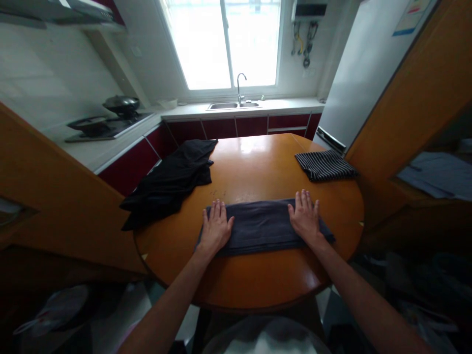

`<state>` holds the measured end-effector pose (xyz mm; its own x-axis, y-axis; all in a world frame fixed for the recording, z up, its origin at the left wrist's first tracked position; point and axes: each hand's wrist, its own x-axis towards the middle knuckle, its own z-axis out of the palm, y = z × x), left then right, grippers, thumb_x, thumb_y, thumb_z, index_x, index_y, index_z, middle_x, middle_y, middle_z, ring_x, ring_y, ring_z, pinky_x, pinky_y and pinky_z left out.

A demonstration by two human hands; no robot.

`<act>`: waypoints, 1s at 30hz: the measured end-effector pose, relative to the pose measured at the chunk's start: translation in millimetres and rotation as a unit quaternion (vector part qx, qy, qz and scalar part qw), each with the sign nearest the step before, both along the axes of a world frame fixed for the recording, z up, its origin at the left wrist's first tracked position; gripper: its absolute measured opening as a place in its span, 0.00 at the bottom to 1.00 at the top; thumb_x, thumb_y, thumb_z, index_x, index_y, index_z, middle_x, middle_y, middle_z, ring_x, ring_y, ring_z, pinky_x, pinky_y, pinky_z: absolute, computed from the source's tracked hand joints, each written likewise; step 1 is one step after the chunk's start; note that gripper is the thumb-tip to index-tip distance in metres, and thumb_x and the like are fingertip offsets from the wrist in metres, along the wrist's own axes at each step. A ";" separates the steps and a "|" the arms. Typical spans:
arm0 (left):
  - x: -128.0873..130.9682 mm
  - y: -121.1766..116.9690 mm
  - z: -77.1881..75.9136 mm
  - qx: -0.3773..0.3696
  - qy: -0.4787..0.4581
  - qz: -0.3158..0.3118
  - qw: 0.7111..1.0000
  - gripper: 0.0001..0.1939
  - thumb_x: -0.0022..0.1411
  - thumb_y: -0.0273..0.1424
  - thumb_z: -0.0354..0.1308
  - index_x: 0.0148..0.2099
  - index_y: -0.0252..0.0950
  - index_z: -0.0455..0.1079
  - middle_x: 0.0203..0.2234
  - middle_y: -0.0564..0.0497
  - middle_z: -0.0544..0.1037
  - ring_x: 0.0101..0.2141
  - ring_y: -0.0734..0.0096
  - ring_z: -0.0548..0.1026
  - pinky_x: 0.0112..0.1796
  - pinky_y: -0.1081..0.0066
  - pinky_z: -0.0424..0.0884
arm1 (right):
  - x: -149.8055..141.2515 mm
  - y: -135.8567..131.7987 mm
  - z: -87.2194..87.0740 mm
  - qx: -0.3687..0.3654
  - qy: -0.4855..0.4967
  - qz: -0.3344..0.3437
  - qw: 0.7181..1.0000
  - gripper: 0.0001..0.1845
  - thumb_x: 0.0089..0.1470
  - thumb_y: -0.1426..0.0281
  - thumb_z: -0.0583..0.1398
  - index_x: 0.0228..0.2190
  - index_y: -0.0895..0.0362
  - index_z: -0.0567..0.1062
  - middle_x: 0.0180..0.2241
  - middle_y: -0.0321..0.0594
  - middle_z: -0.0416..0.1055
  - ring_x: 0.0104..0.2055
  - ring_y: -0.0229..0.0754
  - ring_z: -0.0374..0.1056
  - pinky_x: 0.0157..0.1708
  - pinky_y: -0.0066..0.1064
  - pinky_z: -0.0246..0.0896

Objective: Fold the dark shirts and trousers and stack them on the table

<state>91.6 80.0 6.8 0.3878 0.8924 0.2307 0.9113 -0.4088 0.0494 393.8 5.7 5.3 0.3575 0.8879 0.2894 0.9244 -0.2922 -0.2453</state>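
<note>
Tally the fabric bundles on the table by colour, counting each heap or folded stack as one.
Dark grey-blue folded cloth, under the left hand and right hand: 1
Black heap, number of pieces unclear: 1
Black-and-white striped bundle: 1
Total: 3

Daylight from the blown-out window [225, 44] glares off the table [254, 164]; lower corners sink into shadow, edges stretch.

single head-worn view: close above the oval wooden table [254, 169], from its near side, facing forward and down.
</note>
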 end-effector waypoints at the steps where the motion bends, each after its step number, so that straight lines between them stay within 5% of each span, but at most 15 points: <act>1: 12.9 -4.6 2.5 0.001 -0.003 -0.032 0.999 0.32 0.73 0.37 0.42 0.73 0.27 0.52 0.71 0.33 0.52 0.71 0.49 0.48 0.66 0.43 0.46 | -16.1 0.0 4.0 0.000 -0.002 0.028 1.000 0.35 0.67 0.62 0.44 0.68 0.68 0.54 0.72 0.59 0.43 0.74 0.57 0.37 0.68 0.60 0.28; 5: 53.7 -24.2 -1.4 -0.036 -0.006 -0.168 0.985 0.31 0.72 0.31 0.41 0.74 0.30 0.50 0.72 0.40 0.51 0.71 0.57 0.47 0.67 0.51 0.50 | -72.1 -6.6 6.1 -0.023 -0.009 0.154 0.988 0.32 0.66 0.67 0.46 0.68 0.63 0.57 0.72 0.52 0.46 0.74 0.53 0.38 0.70 0.54 0.32; 8: 56.6 -33.6 -10.9 -0.042 0.007 -0.210 0.977 0.31 0.73 0.34 0.42 0.74 0.33 0.49 0.72 0.42 0.49 0.71 0.57 0.47 0.67 0.50 0.49 | -86.7 -17.4 -2.5 -0.060 0.003 0.194 0.979 0.32 0.67 0.64 0.47 0.68 0.63 0.58 0.71 0.52 0.47 0.74 0.52 0.41 0.69 0.52 0.37; 15: 30.8 -47.6 -4.2 -0.036 0.025 -0.191 0.981 0.30 0.75 0.41 0.44 0.73 0.36 0.52 0.72 0.44 0.49 0.71 0.54 0.48 0.67 0.49 0.50 | -72.5 -42.3 -13.1 -0.070 -0.012 0.165 0.984 0.33 0.68 0.60 0.47 0.67 0.64 0.59 0.71 0.53 0.46 0.74 0.53 0.41 0.69 0.50 0.34; 23: -1.9 -90.2 0.0 -0.040 0.015 -0.112 0.993 0.30 0.74 0.41 0.48 0.73 0.41 0.54 0.72 0.44 0.52 0.70 0.51 0.51 0.65 0.46 0.53 | -75.0 -59.0 -17.4 -0.077 -0.032 0.122 0.989 0.32 0.68 0.64 0.47 0.67 0.64 0.59 0.71 0.52 0.48 0.73 0.52 0.43 0.69 0.50 0.34; 27: -5.3 -91.8 12.0 -0.057 -0.019 -0.097 0.993 0.28 0.74 0.39 0.46 0.71 0.35 0.56 0.70 0.41 0.57 0.69 0.52 0.55 0.65 0.48 0.56 | -79.1 -41.0 0.0 -0.073 -0.020 0.133 0.988 0.32 0.68 0.65 0.45 0.68 0.65 0.57 0.71 0.52 0.47 0.73 0.52 0.42 0.69 0.51 0.35; 30: 19.9 -65.2 25.6 -0.054 -0.048 -0.139 0.988 0.27 0.74 0.32 0.42 0.71 0.31 0.56 0.69 0.41 0.58 0.69 0.57 0.54 0.66 0.53 0.55 | -87.0 -8.4 17.4 -0.066 -0.013 0.161 0.985 0.32 0.67 0.68 0.44 0.68 0.66 0.56 0.72 0.50 0.46 0.74 0.50 0.41 0.69 0.49 0.35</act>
